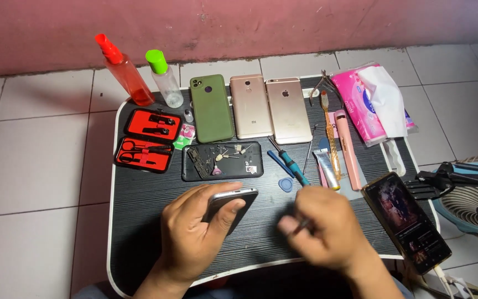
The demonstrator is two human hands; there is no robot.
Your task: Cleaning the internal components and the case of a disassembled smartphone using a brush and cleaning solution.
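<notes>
Nearest the camera, the left hand (195,232) grips a dark phone (230,202), tilted on its edge above the black desk (139,210), fingers (228,213) wrapped around its body. Just beside it, the right hand (322,227) is blurred, fingers curled together around a blue-handled screwdriver (294,166) (its tip points away from the person). Beyond lie a dark parts tray (222,160), three phones face down (250,105), a red tool case (147,138) and two spray bottles (139,77). A lit phone (405,221) rests at the right edge.
</notes>
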